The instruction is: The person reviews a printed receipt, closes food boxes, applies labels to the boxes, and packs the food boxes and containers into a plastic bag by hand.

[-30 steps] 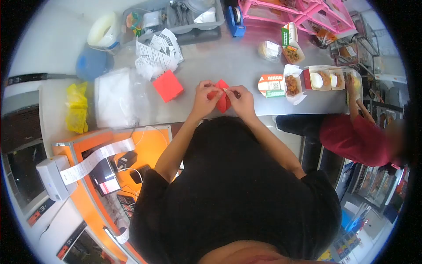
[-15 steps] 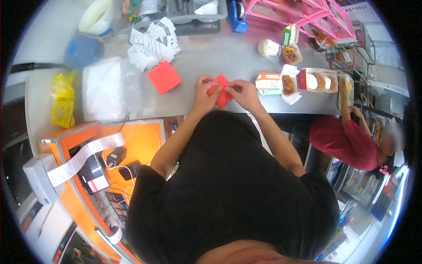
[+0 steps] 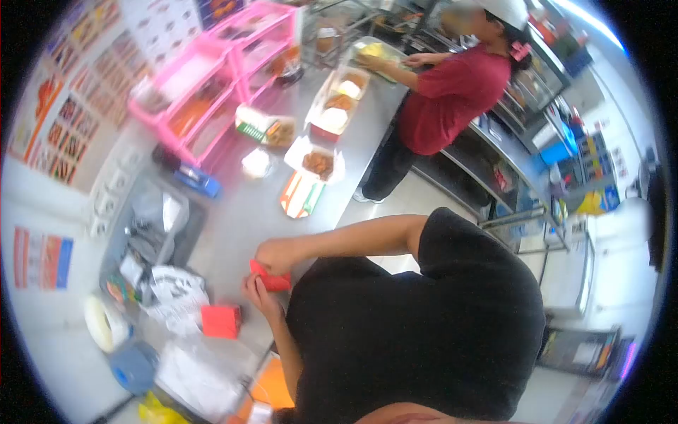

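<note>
In the head view a small red folded carton point(image 3: 274, 281) is between my hands at the counter's edge. My left hand point(image 3: 263, 297) grips it from below, its fingers wrapped on the near side. My right hand point(image 3: 277, 256) is closed over its upper end, fingertips bent down onto or into it; they are partly hidden. A second red box point(image 3: 221, 321) stands apart on the metal counter point(image 3: 247, 205), beside crumpled printed papers point(image 3: 176, 300) and a stack of white bags point(image 3: 205, 374).
Open food boxes point(image 3: 318, 164) and a green-and-white carton point(image 3: 302, 194) lie farther along the counter. Behind are pink racks point(image 3: 205, 92), a blue tape dispenser point(image 3: 198, 180) and a grey utensil tray point(image 3: 145, 226). A co-worker in a red shirt point(image 3: 459, 92) handles a tray at the far end.
The view has swung right toward the co-worker and food boxes. My right hand has moved from the carton's side to its top and closed; my left hand still holds the carton.
</note>
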`<state>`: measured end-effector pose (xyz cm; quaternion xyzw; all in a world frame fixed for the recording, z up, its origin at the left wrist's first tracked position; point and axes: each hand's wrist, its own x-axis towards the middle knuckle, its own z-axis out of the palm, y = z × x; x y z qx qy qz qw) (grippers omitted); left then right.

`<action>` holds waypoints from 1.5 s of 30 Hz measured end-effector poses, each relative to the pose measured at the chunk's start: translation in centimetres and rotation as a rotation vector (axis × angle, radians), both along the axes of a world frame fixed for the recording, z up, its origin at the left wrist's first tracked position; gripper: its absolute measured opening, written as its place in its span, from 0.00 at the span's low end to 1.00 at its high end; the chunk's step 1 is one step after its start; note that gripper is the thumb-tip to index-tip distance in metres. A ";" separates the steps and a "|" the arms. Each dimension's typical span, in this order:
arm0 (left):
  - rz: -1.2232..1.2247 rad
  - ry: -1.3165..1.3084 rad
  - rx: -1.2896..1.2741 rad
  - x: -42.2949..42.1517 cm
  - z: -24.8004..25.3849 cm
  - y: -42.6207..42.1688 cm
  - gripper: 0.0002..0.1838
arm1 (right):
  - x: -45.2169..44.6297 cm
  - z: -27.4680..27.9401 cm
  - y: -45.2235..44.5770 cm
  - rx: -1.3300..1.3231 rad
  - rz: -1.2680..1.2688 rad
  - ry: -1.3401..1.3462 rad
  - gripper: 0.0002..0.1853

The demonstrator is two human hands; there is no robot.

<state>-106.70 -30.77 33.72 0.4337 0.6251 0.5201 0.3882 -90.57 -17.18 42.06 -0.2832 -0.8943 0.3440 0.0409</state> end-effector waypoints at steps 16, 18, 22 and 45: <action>-0.236 0.200 0.076 -0.3 2.6 1.7 0.29 | -0.4 -1.2 -4.1 0.209 -0.232 0.080 0.14; -0.265 0.168 0.045 -0.5 2.8 1.4 0.30 | 0.3 -0.9 -4.5 0.218 -0.207 0.083 0.15; -0.272 0.199 0.046 -0.5 4.3 1.9 0.31 | -0.1 -1.3 -5.0 0.181 -0.217 0.044 0.17; -0.290 0.160 0.075 -0.9 6.2 -1.7 0.64 | 3.5 3.0 -5.4 0.253 -0.185 0.282 0.51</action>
